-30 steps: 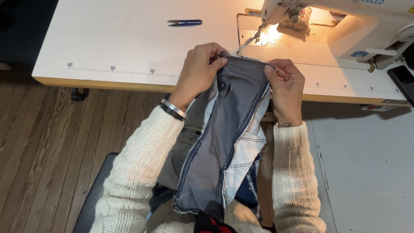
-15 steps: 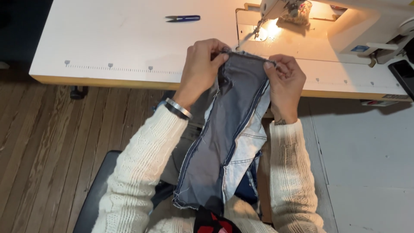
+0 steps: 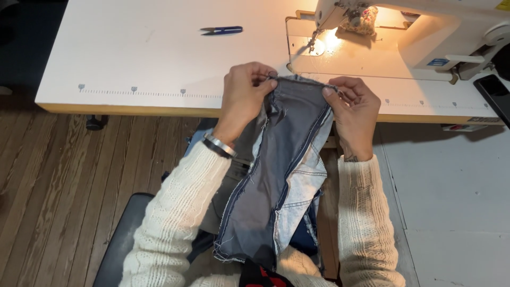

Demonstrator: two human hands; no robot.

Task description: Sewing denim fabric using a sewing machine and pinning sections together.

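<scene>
A long piece of denim (image 3: 276,170), dark grey with a pale blue seamed strip along its right side, hangs from my two hands down over my lap. My left hand (image 3: 243,98) pinches its top left corner, and a metal bracelet sits on that wrist. My right hand (image 3: 353,114) pinches the top right corner, so the upper edge is stretched between both hands just in front of the table edge. Both arms wear cream knitted sleeves.
A white sewing table (image 3: 143,58) with a ruler strip along its front edge lies ahead. A white sewing machine (image 3: 419,32) stands at the right, its lamp lighting the needle plate. Blue thread snips (image 3: 222,30) lie at the back. A dark phone (image 3: 496,93) lies far right. Wooden floor at left.
My hands and the denim's top edge have shifted slightly toward me and down in the view; the grip on both corners is the same.
</scene>
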